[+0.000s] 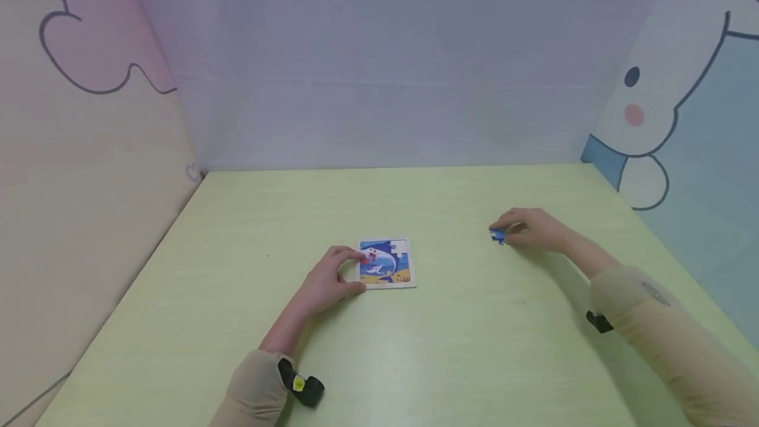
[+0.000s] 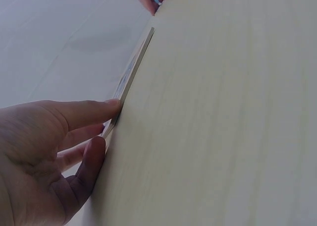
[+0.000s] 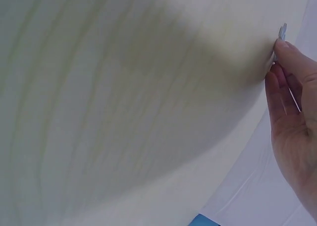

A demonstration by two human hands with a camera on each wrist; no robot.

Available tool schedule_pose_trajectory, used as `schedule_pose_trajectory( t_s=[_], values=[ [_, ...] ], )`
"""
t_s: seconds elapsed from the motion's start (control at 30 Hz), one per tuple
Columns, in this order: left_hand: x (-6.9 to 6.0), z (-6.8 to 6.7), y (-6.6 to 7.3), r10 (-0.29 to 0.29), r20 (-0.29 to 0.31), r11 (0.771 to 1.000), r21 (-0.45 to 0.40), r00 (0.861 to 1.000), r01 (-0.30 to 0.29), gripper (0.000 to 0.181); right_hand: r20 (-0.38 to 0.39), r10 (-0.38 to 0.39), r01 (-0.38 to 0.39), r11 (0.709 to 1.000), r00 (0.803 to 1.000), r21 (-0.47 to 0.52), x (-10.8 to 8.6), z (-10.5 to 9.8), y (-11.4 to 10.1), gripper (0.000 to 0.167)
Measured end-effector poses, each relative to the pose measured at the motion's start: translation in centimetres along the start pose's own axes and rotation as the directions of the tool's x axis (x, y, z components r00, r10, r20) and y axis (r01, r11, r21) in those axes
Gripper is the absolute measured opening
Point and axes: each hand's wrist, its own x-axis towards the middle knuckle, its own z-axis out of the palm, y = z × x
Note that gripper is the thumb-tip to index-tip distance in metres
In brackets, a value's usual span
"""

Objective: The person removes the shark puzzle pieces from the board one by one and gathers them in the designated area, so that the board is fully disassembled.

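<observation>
A small jigsaw puzzle (image 1: 385, 263) in a white frame lies flat on the table, with a blue and white sea animal pictured on it. Pale backing shows at its upper right corner. My left hand (image 1: 329, 281) holds the frame by its left side, the fingers over the upper left and the thumb at the lower left corner. In the left wrist view the frame (image 2: 134, 70) appears edge-on beside the fingertips. Well to the right, my right hand (image 1: 534, 229) pinches a blue puzzle piece (image 1: 497, 235) between thumb and fingers. The right wrist view shows this piece (image 3: 282, 31) from its edge.
The pale green table (image 1: 450, 341) reaches back to a plain whitish curtain (image 1: 379, 71). Printed cartoon panels stand along the left (image 1: 89, 170) and right (image 1: 700, 150) sides. A dark wrist camera (image 1: 305, 387) sits on the left sleeve, another (image 1: 599, 322) on the right.
</observation>
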Motion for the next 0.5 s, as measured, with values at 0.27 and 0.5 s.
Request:
schedule_pose_trajectory(
  t_s=[0.27,0.5],
  values=[
    [0.35,-0.12,0.08,-0.004,0.012,1.000,0.017,1.000,0.004,0.054,0.001,0.028,-0.028,1.000,1.000,0.011,-0.08,0.01,-0.08,0.036],
    [0.27,-0.13,0.26,-0.011,0.012,1.000,0.008,1.000,0.011,0.054,0.006,0.029,-0.029,0.999,1.000,0.017,0.04,-0.05,-0.09,0.034]
  ],
)
